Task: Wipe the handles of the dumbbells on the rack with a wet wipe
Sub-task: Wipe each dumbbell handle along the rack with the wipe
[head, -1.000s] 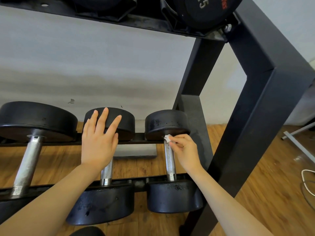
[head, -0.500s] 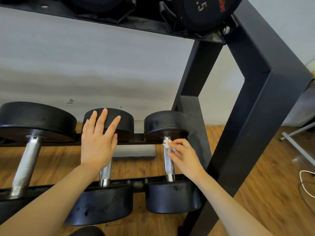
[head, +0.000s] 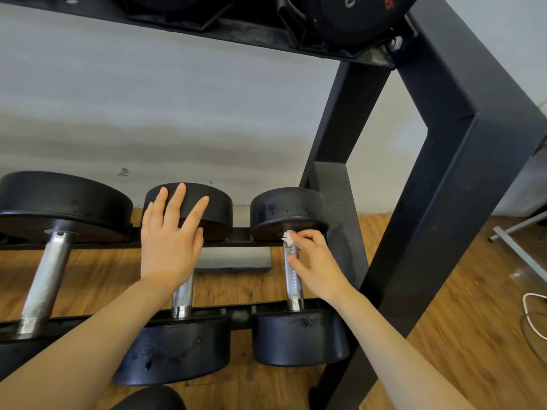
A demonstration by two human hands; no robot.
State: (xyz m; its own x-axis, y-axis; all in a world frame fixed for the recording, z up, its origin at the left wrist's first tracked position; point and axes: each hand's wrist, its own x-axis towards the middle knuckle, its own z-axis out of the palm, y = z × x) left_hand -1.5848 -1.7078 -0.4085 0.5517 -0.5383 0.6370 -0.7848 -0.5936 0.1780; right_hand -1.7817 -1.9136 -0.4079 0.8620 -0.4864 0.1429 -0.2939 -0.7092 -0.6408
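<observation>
Three black dumbbells with metal handles lie side by side on the lower rails of the black rack (head: 438,184). My right hand (head: 318,267) pinches a small white wet wipe (head: 288,237) against the top of the right dumbbell's handle (head: 293,279), just under its far head. My left hand (head: 168,247) rests with straight, spread fingers on the far head of the middle dumbbell (head: 216,208), covering the upper part of its handle (head: 182,297). The left dumbbell's handle (head: 44,285) is untouched.
An upper shelf (head: 236,28) carries more black weights close overhead. The rack's thick right post slants down beside my right arm. Wooden floor lies beneath, a white cable (head: 532,315) at the far right, a grey wall behind.
My right hand with the wipe slid a little down the right handle, then back up to the far head. My left hand stayed on the middle dumbbell.
</observation>
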